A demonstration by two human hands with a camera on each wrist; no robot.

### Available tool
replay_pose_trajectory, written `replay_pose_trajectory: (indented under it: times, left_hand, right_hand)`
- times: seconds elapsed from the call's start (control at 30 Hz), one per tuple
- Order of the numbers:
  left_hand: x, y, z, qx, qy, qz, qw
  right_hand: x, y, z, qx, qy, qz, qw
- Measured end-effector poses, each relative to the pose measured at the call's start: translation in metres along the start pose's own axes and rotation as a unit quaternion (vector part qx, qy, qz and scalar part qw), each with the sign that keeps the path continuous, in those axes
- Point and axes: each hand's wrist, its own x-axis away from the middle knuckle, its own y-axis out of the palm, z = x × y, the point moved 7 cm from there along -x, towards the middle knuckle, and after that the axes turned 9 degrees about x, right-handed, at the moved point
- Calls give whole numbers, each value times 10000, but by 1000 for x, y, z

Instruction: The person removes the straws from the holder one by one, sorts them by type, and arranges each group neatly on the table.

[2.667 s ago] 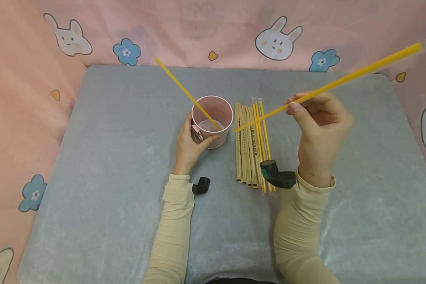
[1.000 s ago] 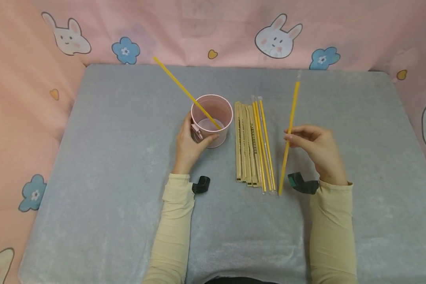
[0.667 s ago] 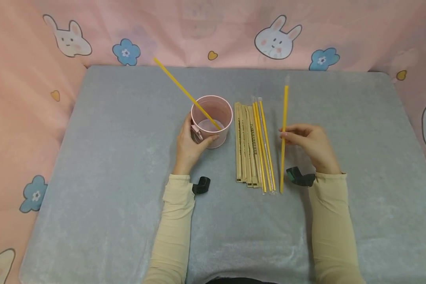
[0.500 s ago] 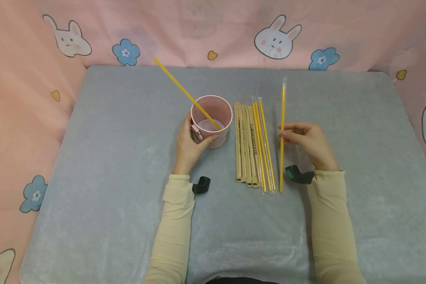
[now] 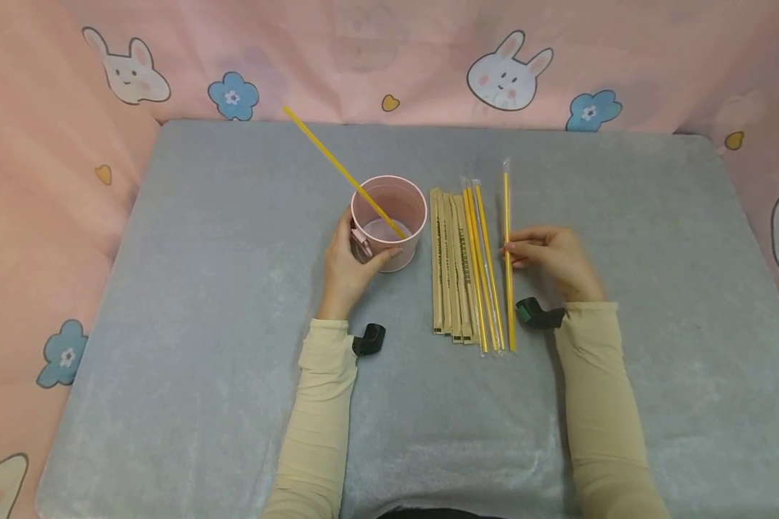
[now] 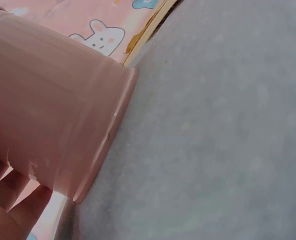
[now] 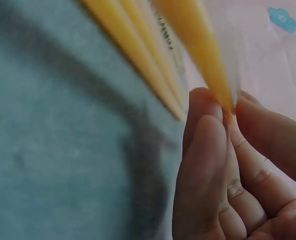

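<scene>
On the left, my left hand (image 5: 347, 274) grips a pink cup (image 5: 405, 252) around its near left side, thumb across the front wall. The left wrist view shows the cup wall (image 6: 53, 100) close up, with fingers curled against it. One bare yellow straw (image 5: 324, 151) leans inside the cup, its upper end out to the left. Between thumb and fingers, my right hand (image 5: 552, 256) pinches another yellow straw (image 5: 510, 310) in a clear wrapper. This straw points away from me, just right of several clear-wrapped yellow straws (image 5: 490, 274) in a row.
Several slim brown paper packets (image 5: 438, 267) with dark print lie side by side between the cup and the yellow straws. All stand on a grey cloth-covered table (image 5: 221, 324). A pink curtain (image 5: 324, 58) with rabbits and flowers closes off the back and sides.
My right hand has come down from a raised position, turned the straw from slanting to nearly straight, and brought it left beside the row. My left hand keeps its grip on the cup.
</scene>
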Motion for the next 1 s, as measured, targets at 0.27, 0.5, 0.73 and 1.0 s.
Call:
replay_pose_trajectory:
  times: [0.27, 0.5, 0.73, 1.0]
  left_hand:
    - [1, 2, 0, -37, -5, -44, 10000]
    - [1, 0, 1, 30, 54, -14, 10000]
    - [1, 0, 2, 37, 93, 25, 9999]
    - [1, 0, 1, 2, 109, 21, 9999]
  right_hand:
    - [-5, 6, 14, 135, 112, -359, 9992]
    - [-7, 7, 13, 367, 263, -374, 9983]
    - [-9, 9, 12, 582, 320, -531, 9964]
    - [-11, 11, 13, 679, 349, -610, 9952]
